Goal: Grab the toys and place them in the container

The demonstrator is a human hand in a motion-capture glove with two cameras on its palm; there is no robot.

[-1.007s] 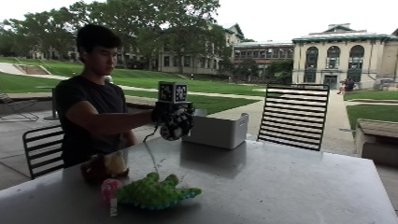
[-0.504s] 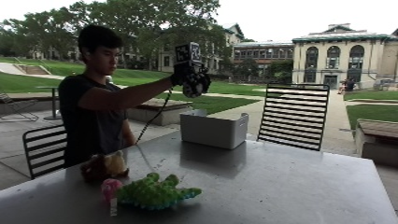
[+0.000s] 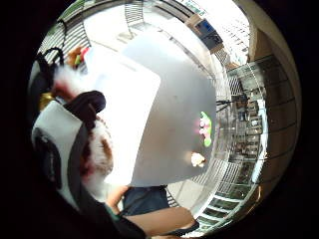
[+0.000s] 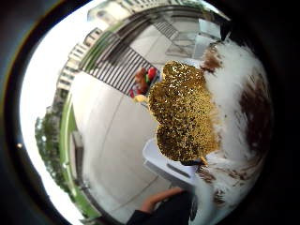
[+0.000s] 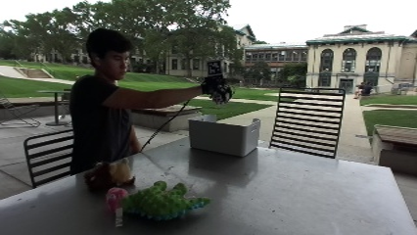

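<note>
In the outside view my gloved right hand (image 5: 217, 89) is held out at arm's length above the white container (image 5: 223, 134) on the table. Its fingers (image 3: 84, 105) curl over a white-and-brown furry plush toy (image 4: 236, 98) with a gold glitter patch (image 4: 185, 112), which fills the thumb side palm view. The open container (image 3: 124, 114) lies right below the palm, with red and orange things (image 3: 77, 55) at one corner. A green plush toy (image 5: 163, 201), a pink toy (image 5: 116, 198) and a brown-and-cream plush (image 5: 109, 172) lie at the table's near left end.
The grey table (image 5: 293, 191) stretches to the right of the toys. A black slatted chair (image 5: 308, 121) stands behind the container, another chair (image 5: 49, 154) behind the person. The person's bare hand (image 4: 157, 200) stays low by the table edge.
The gloved hand has risen with the plush toy from beside the container's top to head height and moved over the container.
</note>
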